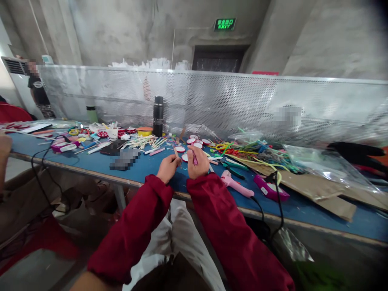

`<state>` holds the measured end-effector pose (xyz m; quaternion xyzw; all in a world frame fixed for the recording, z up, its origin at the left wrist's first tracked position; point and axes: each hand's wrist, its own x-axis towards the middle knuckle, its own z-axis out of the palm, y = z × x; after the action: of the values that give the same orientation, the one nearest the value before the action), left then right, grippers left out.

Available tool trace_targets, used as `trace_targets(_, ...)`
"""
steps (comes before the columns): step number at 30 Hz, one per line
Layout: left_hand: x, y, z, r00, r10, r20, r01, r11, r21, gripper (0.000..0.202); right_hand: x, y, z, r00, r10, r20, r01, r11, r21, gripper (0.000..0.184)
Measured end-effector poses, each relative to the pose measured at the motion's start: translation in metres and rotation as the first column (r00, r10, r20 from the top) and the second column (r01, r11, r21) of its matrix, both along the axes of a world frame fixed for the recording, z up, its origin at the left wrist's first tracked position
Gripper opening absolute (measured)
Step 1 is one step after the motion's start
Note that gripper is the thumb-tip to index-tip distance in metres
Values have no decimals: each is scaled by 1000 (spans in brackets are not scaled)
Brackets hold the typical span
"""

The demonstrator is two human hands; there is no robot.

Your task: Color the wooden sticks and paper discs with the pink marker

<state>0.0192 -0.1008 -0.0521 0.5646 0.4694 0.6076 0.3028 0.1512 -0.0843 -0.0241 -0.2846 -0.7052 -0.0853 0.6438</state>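
Note:
Over the front of the blue table (142,169), my left hand (167,167) is closed, with a thin tan strip (176,152) sticking up from its fingertips. Close by on the right, my right hand (199,162) is wrapped round a small pink-purple piece (195,158); its kind is mostly hidden by the fingers. The hands face each other with a narrow gap between. Behind them lie several white discs with red rims (180,149). To the right of my right hand rest teal-handled pliers (234,169) and a pink corded glue gun (238,186).
A purple box (270,188) with a black cable sits near the front edge. Tangled coloured cords (266,152) and cardboard (315,186) cover the right side. A black flask (158,116) stands behind; a phone (113,148) and pale sticks (142,141) lie left. Another person's arm (4,155) shows far left.

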Motion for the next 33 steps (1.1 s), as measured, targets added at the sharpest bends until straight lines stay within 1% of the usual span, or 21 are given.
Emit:
trace_targets(2, -2, 1, -3, 997, -35, -71, 36, 999, 15, 27, 0, 1, -1, 999, 39, 12, -39, 999, 4, 31)
trace_targets(4, -3, -1, -2, 991, -62, -118, 65, 998, 23, 27, 0, 0, -2, 999, 50, -1, -50, 998, 26, 31)
trace_targets(8, -3, -6, 0, 985, -43, -165, 44, 999, 0, 29, 1, -2, -4, 998, -9, -57, 11, 999, 45, 23)
trace_targets(11, -3, -6, -1, 979, -32, -200, 34, 999, 4, 30, 3, -2, -3, 999, -9, -49, 11, 999, 34, 16)
trace_targets(14, -3, -5, -2, 978, -45, -203, 54, 998, 37, 34, 3, -1, -2, 997, 1, -73, -4, 1000, -31, 8)
trace_targets(16, -3, -5, -1, 974, -45, -221, 55, 998, 41, 36, 3, 1, 0, 987, 12, -158, -28, 994, -101, 10)
trace_targets(17, -4, -5, -1, 971, -45, -234, 55, 998, 37, 36, 3, 2, 0, 975, 30, -219, -61, 988, -139, 13)
trace_targets(19, -4, -6, -1, 964, -46, -261, 55, 998, 27, 37, 3, 7, 1, 922, 104, -373, -193, 958, -211, 17)
trace_targets(20, -4, -6, -1, 962, -49, -270, 57, 998, 22, 37, 3, 10, 2, 872, 147, -466, -286, 928, -241, 20)
trace_targets(22, -4, -6, -1, 957, -59, -283, 65, 998, 13, 37, 2, 15, 2, 757, 190, -626, -436, 859, -267, 21)
trace_targets(24, -4, -7, -1, 954, -64, -292, 68, 998, 2, 37, 2, 18, 2, 678, 207, -705, -520, 813, -261, 23)
trace_targets(25, -4, -7, -1, 954, -67, -293, 69, 998, -4, 37, 1, 19, 2, 662, 217, -718, -541, 800, -258, 23)
trace_targets(28, -4, -7, -1, 954, -75, -289, 72, 997, -22, 36, 1, 17, 3, 676, 240, -697, -564, 777, -279, 24)
trace_targets(33, -4, -8, -1, 952, -108, -288, 101, 994, -41, 35, 1, 11, 4, 731, 245, -637, -544, 773, -328, 26)
